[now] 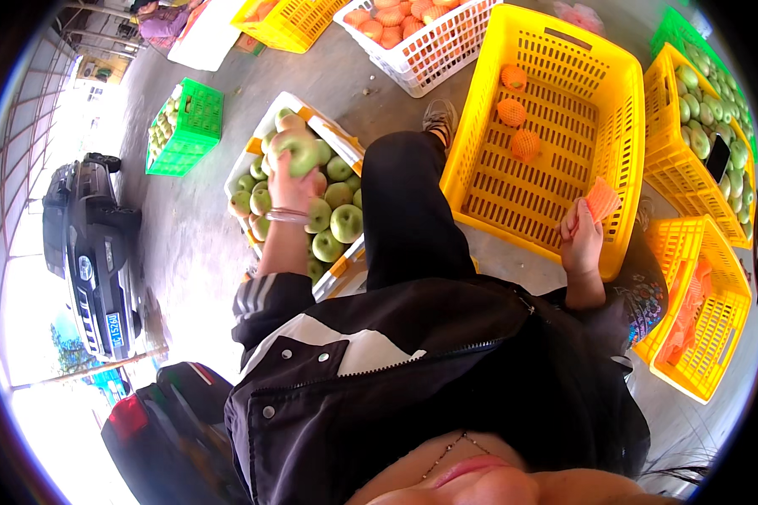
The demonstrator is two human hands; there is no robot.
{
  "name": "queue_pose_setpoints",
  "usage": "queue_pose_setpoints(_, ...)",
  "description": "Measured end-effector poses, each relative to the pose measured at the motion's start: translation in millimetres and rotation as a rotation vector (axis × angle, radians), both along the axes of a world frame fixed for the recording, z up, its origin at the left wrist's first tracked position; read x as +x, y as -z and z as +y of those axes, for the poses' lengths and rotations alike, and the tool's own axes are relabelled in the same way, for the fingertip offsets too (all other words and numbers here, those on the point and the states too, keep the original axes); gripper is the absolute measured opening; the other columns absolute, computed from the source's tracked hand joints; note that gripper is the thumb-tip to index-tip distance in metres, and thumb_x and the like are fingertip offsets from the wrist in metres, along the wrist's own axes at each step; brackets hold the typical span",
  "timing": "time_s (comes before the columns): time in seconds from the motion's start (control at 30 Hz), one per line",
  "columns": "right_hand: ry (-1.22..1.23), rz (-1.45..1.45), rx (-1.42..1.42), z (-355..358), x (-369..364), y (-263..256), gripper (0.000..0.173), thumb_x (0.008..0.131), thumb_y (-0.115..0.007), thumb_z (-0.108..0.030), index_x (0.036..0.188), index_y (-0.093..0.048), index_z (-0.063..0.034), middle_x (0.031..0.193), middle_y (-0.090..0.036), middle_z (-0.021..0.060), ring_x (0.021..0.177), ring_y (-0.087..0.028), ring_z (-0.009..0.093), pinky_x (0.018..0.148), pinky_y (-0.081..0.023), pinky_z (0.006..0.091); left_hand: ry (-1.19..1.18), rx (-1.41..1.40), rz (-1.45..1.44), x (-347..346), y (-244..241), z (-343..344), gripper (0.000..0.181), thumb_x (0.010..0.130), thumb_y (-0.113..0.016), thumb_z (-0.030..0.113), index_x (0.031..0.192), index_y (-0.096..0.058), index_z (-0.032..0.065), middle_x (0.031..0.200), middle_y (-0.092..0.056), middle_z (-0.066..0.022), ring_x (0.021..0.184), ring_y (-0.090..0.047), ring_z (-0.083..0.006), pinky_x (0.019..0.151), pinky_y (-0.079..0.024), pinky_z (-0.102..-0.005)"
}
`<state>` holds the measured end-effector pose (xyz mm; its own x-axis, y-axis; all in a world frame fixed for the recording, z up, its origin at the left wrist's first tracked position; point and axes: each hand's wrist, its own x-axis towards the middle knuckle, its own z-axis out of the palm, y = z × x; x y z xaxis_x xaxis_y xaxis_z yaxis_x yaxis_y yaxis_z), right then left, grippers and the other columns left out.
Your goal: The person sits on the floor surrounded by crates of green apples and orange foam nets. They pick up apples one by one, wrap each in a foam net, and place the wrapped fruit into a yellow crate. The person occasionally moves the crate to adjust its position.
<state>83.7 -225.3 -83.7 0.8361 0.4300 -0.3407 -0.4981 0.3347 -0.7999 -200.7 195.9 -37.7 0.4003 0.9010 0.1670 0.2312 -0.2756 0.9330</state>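
My left hand (294, 183) grips a large green apple (300, 153) above a white foam box (234, 180). Below it, several green apples (346, 223), some blushed red, fill the box. My right hand (582, 240) pinches an orange foam net sleeve (602, 199), which looks flat with no fruit in it. That hand is over the near right side of a big yellow plastic crate (543, 247). On the slatted crate floor sit three fruits in orange foam nets (511, 112), in a loose row towards the left side.
A smaller yellow crate (736, 353) at right holds more foam sleeves (688, 315). Behind it, a yellow crate of green fruit (676, 161) carries a phone (719, 158). A white crate (429, 69) holds netted fruit. A green crate (192, 120) and a parked car (95, 252) stand left.
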Motion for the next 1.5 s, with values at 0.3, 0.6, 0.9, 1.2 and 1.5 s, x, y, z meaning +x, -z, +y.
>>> queue_pose_setpoints(0.3, 0.035, 0.128, -0.149, 9, 0, 22, 0.013, 0.094, -0.057, -0.021, 0.089, -0.053, -0.009, 0.065, -0.048, 0.0012, 0.053, -0.046, 0.014, 0.066, -0.047, 0.0344, -0.281, -0.21, 0.187, -61, 53, 5, 0.064, 0.07, -0.082, 0.027, 0.116, -0.05, -0.005, 0.105, -0.061, -0.0147, 0.089, -0.063, -0.0207, 0.073, -0.054, -0.031)
queue_pose_setpoints(0.6, 0.097, 0.156, -0.224, 10, -6, 17, 0.015, 0.094, -0.056, -0.02, 0.085, -0.051, -0.0099, 0.065, -0.049, 0.0008, 0.054, -0.049, 0.013, 0.065, -0.05, 0.0334, 0.491, 0.77, 1.13, 8, 20, -12, 0.061, 0.065, -0.078, 0.022, 0.12, -0.052, 0.0143, 0.129, -0.051, -0.0051, 0.113, -0.054, -0.0249, 0.09, -0.047, -0.0389)
queue_pose_setpoints(0.9, 0.118, 0.184, -0.242, 5, -4, 22, 0.014, 0.094, -0.056, -0.02, 0.086, -0.053, -0.0099, 0.065, -0.05, 0.0004, 0.054, -0.05, 0.013, 0.06, -0.047, 0.0299, 0.616, 0.477, 1.207, 7, 23, -8, 0.077, 0.065, -0.078, 0.013, 0.135, -0.045, 0.0173, 0.144, -0.037, -0.0122, 0.126, -0.042, -0.0376, 0.106, -0.037, -0.0428)
queue_pose_setpoints(1.2, 0.065, 0.172, -0.181, 9, -4, 30, 0.011, 0.094, -0.056, -0.018, 0.089, -0.054, -0.0087, 0.067, -0.051, 0.0015, 0.056, -0.051, 0.014, 0.056, -0.044, 0.0284, 0.432, 0.293, 1.003, 4, 58, -4, 0.081, 0.067, -0.079, 0.028, 0.136, -0.04, 0.0109, 0.123, -0.052, -0.0226, 0.119, -0.048, -0.0384, 0.102, -0.039, -0.0434)
queue_pose_setpoints(1.5, 0.018, 0.143, -0.071, -1, -5, 39, 0.009, 0.096, -0.053, -0.016, 0.1, -0.056, -0.0079, 0.086, -0.062, 0.0059, 0.082, -0.063, 0.017, 0.072, -0.053, 0.0331, 0.457, 0.5, 1.223, 28, 49, -14, 0.078, 0.066, -0.079, 0.042, 0.13, -0.043, 0.0148, 0.125, -0.049, -0.0174, 0.117, -0.051, -0.0352, 0.097, -0.041, -0.0474)
